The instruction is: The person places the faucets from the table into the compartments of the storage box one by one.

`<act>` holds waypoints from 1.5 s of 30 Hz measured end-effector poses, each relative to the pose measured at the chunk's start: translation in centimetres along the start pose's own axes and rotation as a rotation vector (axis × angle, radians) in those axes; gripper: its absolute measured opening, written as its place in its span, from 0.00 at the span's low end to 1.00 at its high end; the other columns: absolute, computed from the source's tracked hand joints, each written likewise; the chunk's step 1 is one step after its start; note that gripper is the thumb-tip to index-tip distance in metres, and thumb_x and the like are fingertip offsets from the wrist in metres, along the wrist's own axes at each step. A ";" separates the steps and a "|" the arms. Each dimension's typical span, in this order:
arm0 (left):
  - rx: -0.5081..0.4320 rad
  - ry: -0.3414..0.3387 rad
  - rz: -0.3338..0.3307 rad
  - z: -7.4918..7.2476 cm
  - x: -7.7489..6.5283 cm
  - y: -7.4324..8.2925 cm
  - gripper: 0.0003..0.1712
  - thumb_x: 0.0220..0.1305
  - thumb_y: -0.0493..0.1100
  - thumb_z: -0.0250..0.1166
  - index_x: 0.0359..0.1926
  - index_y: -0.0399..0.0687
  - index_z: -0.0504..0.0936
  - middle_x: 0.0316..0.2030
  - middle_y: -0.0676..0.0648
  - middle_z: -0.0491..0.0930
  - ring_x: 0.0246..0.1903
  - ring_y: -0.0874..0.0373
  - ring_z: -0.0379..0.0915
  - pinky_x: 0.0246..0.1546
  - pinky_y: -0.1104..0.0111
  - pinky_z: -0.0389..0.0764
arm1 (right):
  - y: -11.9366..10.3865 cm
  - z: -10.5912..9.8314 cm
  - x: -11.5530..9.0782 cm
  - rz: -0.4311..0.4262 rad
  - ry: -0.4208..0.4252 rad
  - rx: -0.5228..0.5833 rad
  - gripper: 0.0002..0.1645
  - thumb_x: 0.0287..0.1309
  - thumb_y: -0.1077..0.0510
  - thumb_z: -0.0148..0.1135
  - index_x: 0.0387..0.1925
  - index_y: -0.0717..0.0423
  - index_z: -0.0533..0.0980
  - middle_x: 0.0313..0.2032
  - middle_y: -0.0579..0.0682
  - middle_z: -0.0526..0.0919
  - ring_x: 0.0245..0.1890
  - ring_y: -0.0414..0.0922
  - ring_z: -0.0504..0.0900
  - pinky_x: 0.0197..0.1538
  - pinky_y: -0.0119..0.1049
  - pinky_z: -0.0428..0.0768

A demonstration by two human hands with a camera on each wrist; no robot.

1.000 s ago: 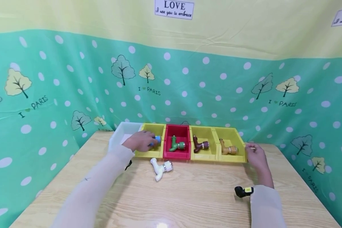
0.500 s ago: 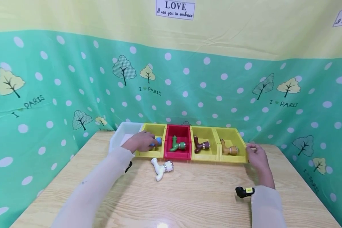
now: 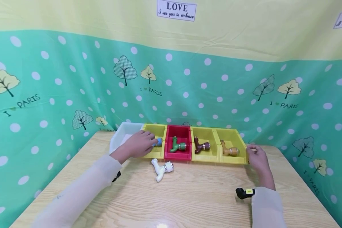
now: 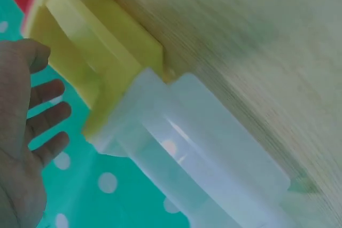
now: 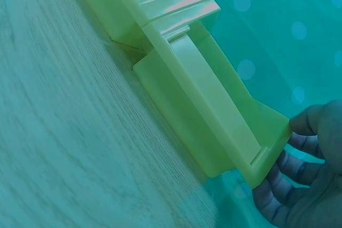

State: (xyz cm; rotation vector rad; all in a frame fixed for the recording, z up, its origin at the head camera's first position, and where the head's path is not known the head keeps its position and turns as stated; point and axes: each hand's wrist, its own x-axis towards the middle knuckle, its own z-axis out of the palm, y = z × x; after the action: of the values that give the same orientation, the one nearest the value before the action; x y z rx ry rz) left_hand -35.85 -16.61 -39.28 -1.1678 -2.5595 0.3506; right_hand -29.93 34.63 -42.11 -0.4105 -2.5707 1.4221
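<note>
In the head view my left hand [image 3: 139, 144] hovers over the left yellow bin [image 3: 155, 128], its fingers loosely bent with nothing between them in the left wrist view. Beside its fingertips, a blue tap [image 3: 158, 142] lies in that bin, partly hidden by the hand. My right hand [image 3: 257, 158] grips the end wall of the rightmost yellow bin [image 5: 214, 105], thumb at one corner and fingers along the outside. That bin holds an orange-brown tap [image 3: 229, 150]. A white tap [image 3: 161, 170] lies on the table in front of the row.
Between the yellow bins stands a red bin [image 3: 178, 129] with a green tap [image 3: 178, 145]. Right of it, another yellow bin [image 3: 202, 131] holds a dark brown tap [image 3: 201, 145]. A whitish bin [image 3: 129, 126] ends the row at left. Patterned cloth [image 3: 171, 79] hangs close behind.
My left hand has let go of the blue tap and drawn back slightly left, its forearm swinging toward the lower left. The right hand stays at the end bin.
</note>
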 end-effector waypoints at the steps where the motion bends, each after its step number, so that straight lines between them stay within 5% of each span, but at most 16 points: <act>1: 0.009 0.012 0.005 -0.2 -0.3 0.3 0.12 0.73 0.48 0.61 0.53 0.55 0.81 0.44 0.50 0.80 0.45 0.52 0.76 0.52 0.58 0.77 | 0.0 0.0 0.0 -0.007 0.002 -0.004 0.28 0.79 0.48 0.40 0.66 0.65 0.65 0.51 0.64 0.72 0.42 0.49 0.74 0.35 0.34 0.78; 13: 0.003 -0.003 0.134 -2.1 -2.9 4.7 0.17 0.73 0.54 0.61 0.57 0.56 0.80 0.45 0.52 0.79 0.45 0.54 0.72 0.49 0.60 0.77 | 0.2 0.0 -0.1 -0.008 -0.010 -0.010 0.28 0.79 0.48 0.40 0.66 0.64 0.65 0.51 0.64 0.73 0.42 0.48 0.75 0.36 0.35 0.78; 22: -0.180 -0.130 0.215 -1.7 -4.1 6.8 0.22 0.78 0.58 0.55 0.69 0.73 0.74 0.60 0.50 0.77 0.59 0.53 0.71 0.62 0.55 0.73 | 0.0 0.0 0.1 -0.008 -0.012 -0.001 0.29 0.80 0.47 0.39 0.67 0.65 0.64 0.51 0.65 0.73 0.42 0.49 0.75 0.35 0.35 0.78; 27: -0.235 -0.178 0.228 -1.0 -4.4 7.4 0.21 0.80 0.59 0.49 0.69 0.76 0.74 0.66 0.48 0.73 0.65 0.51 0.68 0.66 0.52 0.70 | 0.2 0.0 0.1 -0.010 -0.007 -0.003 0.29 0.80 0.48 0.40 0.67 0.65 0.65 0.51 0.64 0.73 0.41 0.48 0.75 0.35 0.35 0.78; 45: -0.289 -0.201 0.197 -0.1 -2.9 7.7 0.16 0.78 0.63 0.50 0.57 0.72 0.79 0.56 0.55 0.75 0.57 0.55 0.69 0.62 0.56 0.70 | 0.1 0.2 -0.1 0.009 -0.013 0.011 0.29 0.79 0.47 0.38 0.67 0.62 0.64 0.53 0.64 0.73 0.44 0.51 0.75 0.38 0.36 0.78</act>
State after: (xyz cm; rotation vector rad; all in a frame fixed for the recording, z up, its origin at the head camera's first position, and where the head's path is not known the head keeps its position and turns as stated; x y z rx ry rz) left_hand -28.67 -13.89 -42.37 -1.5671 -2.7417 0.1488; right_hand -29.87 34.53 -42.29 -0.4136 -2.5731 1.4460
